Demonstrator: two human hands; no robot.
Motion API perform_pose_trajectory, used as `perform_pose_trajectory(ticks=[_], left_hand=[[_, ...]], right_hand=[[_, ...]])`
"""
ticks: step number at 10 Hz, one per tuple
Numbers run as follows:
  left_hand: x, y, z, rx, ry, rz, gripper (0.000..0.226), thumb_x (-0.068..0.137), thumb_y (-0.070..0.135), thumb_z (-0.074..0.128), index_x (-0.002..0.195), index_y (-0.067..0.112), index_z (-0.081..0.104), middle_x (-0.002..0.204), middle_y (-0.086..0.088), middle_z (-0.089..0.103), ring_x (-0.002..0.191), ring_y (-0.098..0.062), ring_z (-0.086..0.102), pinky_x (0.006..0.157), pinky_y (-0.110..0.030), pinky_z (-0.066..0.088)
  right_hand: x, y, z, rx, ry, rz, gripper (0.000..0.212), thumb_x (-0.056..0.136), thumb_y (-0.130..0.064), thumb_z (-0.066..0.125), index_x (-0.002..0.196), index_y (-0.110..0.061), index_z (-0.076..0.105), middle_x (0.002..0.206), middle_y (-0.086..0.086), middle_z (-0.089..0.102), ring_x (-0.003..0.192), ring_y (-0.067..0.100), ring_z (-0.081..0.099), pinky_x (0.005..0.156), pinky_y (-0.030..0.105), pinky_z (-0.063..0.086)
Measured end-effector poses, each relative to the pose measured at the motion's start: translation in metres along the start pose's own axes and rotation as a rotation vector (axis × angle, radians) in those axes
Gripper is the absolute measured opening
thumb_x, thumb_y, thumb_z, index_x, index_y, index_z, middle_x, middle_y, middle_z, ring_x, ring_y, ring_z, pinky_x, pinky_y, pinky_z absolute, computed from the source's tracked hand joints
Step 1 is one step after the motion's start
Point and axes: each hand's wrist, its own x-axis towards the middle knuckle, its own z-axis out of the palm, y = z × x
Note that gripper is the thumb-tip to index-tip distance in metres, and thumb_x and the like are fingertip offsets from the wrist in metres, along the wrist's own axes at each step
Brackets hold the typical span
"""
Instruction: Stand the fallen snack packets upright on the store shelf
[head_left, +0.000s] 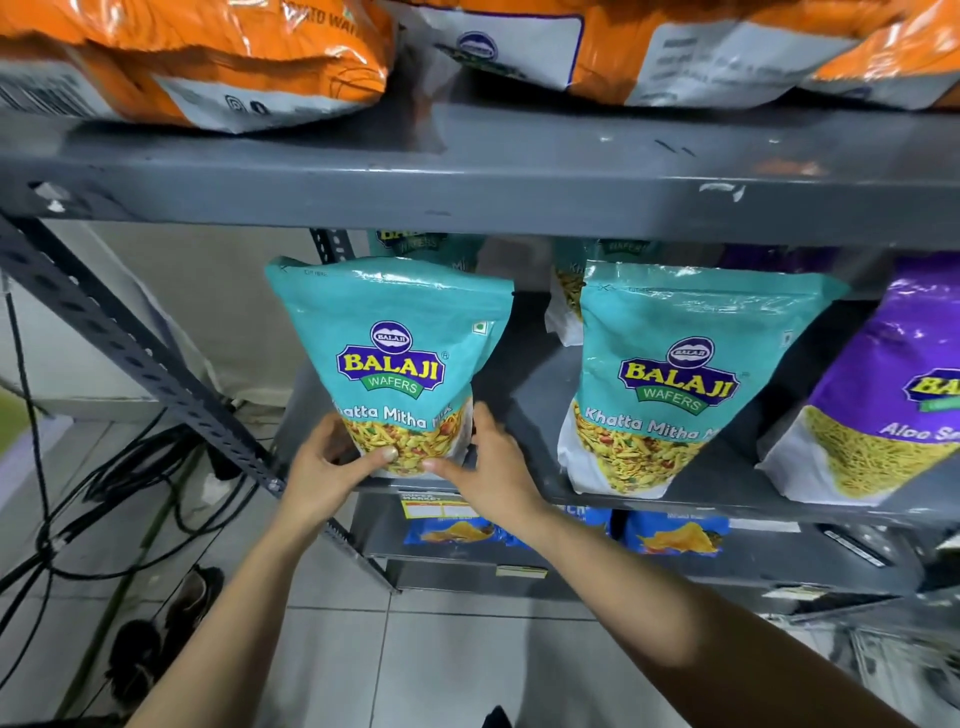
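A teal Balaji Khatta Mitha packet (395, 358) stands upright at the left end of the grey middle shelf (524, 410). My left hand (324, 465) grips its bottom left corner and my right hand (493, 467) grips its bottom right corner, thumbs pressed on the front. A second teal packet (670, 374) stands upright to the right, apart from the first. A purple Aloo Sev packet (893, 389) stands at the far right. More teal packets (569, 291) show behind, partly hidden.
Orange packets (218, 62) lie on the upper shelf (467, 171), overhanging its edge. Blue packets (675, 538) sit on the lower shelf. A slanted perforated brace (130, 353) runs at left. Black cables (104, 493) and shoes (156, 634) lie on the tiled floor.
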Motion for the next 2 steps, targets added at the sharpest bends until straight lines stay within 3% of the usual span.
perform_pose_trajectory(ticks=[1,2], left_hand=[[-0.0007,0.0016,0.0002,-0.015,-0.004,-0.001,0.072,0.056,0.056,0.090,0.120,0.033,0.064,0.117,0.011,0.075,0.108,-0.007,0.070,0.080,-0.017,0.057],[-0.0068,0.0050,0.0052,-0.087,0.011,0.013,0.088,0.059,0.051,0.091,0.134,0.024,0.054,0.124,0.007,0.073,0.116,-0.014,0.068,0.082,-0.020,0.058]], right_hand=[[-0.0013,0.0004,0.0011,-0.005,0.019,-0.001,0.057,0.075,-0.041,0.080,0.114,-0.017,0.046,0.121,0.002,0.067,0.112,0.023,0.062,0.089,0.048,0.054],[-0.0056,-0.0045,-0.0028,0.027,0.009,0.001,0.065,0.076,-0.039,0.081,0.124,-0.017,0.044,0.128,0.003,0.064,0.119,0.026,0.059,0.094,0.049,0.052]])
